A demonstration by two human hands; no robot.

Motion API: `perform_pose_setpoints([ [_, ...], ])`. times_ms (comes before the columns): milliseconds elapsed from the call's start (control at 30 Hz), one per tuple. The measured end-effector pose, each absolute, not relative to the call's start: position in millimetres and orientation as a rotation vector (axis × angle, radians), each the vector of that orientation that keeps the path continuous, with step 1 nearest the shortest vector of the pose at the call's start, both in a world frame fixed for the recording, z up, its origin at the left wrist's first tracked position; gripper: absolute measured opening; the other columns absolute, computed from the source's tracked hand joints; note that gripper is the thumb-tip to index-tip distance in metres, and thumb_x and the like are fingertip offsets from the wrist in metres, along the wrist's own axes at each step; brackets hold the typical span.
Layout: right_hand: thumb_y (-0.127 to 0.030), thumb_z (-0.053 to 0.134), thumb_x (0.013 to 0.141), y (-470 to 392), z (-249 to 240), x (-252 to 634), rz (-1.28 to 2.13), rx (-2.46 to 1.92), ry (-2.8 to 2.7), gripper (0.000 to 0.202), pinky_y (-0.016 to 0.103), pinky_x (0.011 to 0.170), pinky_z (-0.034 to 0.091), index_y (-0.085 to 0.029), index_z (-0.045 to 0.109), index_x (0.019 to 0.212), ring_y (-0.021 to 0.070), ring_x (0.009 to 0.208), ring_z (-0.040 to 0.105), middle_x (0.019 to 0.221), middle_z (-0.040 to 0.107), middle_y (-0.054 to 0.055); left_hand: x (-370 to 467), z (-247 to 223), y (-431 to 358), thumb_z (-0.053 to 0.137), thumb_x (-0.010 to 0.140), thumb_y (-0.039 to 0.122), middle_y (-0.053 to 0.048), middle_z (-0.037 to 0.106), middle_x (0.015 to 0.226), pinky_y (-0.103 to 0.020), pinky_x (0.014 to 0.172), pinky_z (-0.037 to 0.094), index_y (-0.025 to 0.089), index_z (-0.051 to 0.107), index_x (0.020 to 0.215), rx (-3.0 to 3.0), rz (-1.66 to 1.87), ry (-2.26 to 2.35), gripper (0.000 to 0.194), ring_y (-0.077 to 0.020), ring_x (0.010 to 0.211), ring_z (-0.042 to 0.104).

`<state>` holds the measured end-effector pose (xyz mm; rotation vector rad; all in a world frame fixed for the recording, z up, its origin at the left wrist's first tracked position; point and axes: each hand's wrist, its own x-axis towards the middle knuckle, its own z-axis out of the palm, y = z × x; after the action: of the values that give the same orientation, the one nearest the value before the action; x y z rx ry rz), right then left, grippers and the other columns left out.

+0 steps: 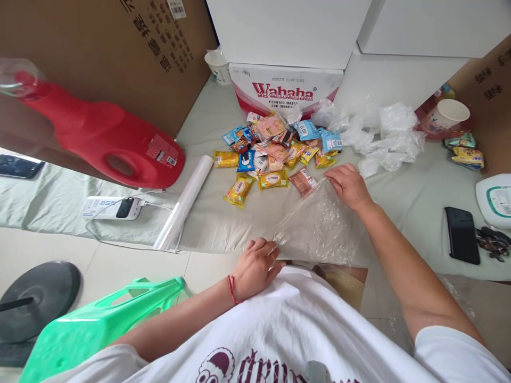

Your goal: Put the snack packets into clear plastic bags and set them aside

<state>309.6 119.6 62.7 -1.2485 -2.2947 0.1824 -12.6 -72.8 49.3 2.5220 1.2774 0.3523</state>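
A thin clear plastic bag lies spread between my hands at the near edge of the cloth-covered surface. At its far corner my right hand is closed, pinching the plastic between thumb and fingers. My left hand is close to my shirt, with its fingers curled at the bag's near left edge; the fingertips are partly hidden. Just beyond the bag is a heap of small wrapped snacks in yellow, blue, pink and brown packets. One brown packet touches or nearly touches the bag's far edge.
Crumpled clear bags lie right of the snacks, before a Wahaha carton. To the left are a plastic roll, a power bank and a red jug. A phone and paper cup are at right; a green stool stands below.
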Motion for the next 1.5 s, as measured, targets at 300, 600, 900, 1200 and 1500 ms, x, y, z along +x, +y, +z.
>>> perform_pose_setpoints([
  [300,-0.029,0.039,0.104,100,63,254,0.513,-1.163,-2.222,0.050,0.045,0.116,0.045,-0.030,0.051,0.152,0.0236,0.139,0.052,0.150,0.057,0.006,22,59,-46,0.057,0.098,0.022,-0.009,0.075,0.115,-0.041,0.101,0.047,0.019,0.070,0.113,2.656,0.894,1.133,0.020,-0.0232,0.117,0.064],
  [600,-0.042,0.043,0.105,-6,25,264,0.182,-1.692,-2.031,0.063,0.062,0.119,0.036,-0.015,0.031,0.161,0.0354,0.151,0.033,0.162,0.037,0.022,39,14,24,0.034,0.107,0.044,-0.015,0.042,0.163,-0.069,0.126,0.004,0.019,0.043,0.156,2.581,0.358,1.447,0.055,-0.0292,0.154,0.035],
  [900,-0.040,0.041,0.105,31,45,281,0.259,-1.641,-2.019,0.037,0.050,0.098,0.051,-0.020,0.069,0.119,0.0304,0.107,0.065,0.113,0.072,0.015,20,8,-10,0.033,0.104,0.055,-0.022,0.024,0.169,-0.075,0.121,0.004,0.015,0.036,0.159,2.430,0.179,1.717,0.068,-0.0351,0.158,0.022],
  [1200,-0.061,0.048,0.099,156,70,131,0.462,-2.047,-2.119,0.062,0.043,0.090,0.050,-0.007,0.062,0.127,0.0355,0.108,0.068,0.118,0.069,0.026,24,10,-12,0.032,0.104,0.056,-0.020,0.027,0.168,-0.077,0.120,0.012,0.015,0.038,0.158,2.415,0.177,1.766,0.069,-0.0368,0.157,0.026],
  [1500,-0.040,0.061,0.089,146,72,172,0.295,-1.721,-2.108,0.041,0.042,0.090,0.052,-0.014,0.066,0.121,0.0326,0.107,0.065,0.120,0.068,0.020,22,8,-12,0.032,0.103,0.056,-0.019,0.027,0.169,-0.075,0.121,0.010,0.017,0.039,0.158,2.414,0.231,1.750,0.068,-0.0362,0.157,0.025],
])
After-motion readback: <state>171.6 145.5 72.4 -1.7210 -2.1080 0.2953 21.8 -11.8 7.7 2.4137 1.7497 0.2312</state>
